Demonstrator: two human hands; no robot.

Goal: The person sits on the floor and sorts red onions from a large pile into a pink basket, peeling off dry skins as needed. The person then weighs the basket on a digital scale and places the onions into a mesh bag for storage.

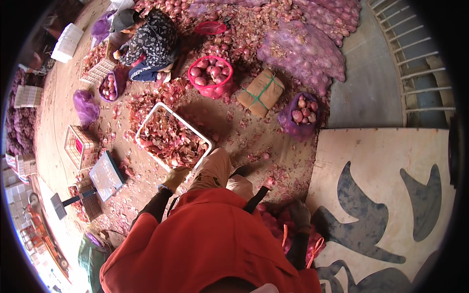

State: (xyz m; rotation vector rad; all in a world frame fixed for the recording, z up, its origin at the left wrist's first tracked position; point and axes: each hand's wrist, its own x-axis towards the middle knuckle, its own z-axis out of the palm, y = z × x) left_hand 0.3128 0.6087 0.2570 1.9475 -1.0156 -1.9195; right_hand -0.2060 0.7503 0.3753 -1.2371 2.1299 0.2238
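My left hand (176,178), in a yellowish work glove, has its fingers curled at the near rim of a white plastic crate (148,116). Loose red onion skins (170,141) fill the crate, and my leg is close against its near right corner. On my right side, my gloved right hand (300,213) is at a red mesh bag of onions (273,221). Shadow and the angle hide whether those fingers grip the mesh. Orange ties (316,251) stick out of the bag.
A person (157,40) crouches by a crate (99,66) at the upper left. Ahead stand a pink basket of onions (210,77), a tied brown bundle (262,93) and a purple onion sack (302,115). A platform scale (107,175) is at left, a painted board (381,205) at right.
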